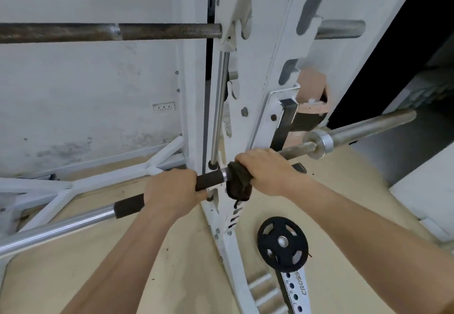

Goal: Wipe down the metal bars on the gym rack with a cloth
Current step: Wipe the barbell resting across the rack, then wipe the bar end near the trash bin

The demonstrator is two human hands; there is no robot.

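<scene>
A long metal barbell runs from lower left to upper right across the white gym rack. My left hand grips its dark knurled section. Just to the right, my right hand holds a dark cloth wrapped around the same bar, and the cloth's end hangs below it. Beyond my right hand the bar passes a steel collar and ends in a grey sleeve. A second, rusty bar lies horizontally higher on the rack.
A chrome guide rod stands vertical behind the bar. A black weight plate sits on a low peg at the rack's base. White diagonal braces lie at left over a tan floor. A white wall with a socket is behind.
</scene>
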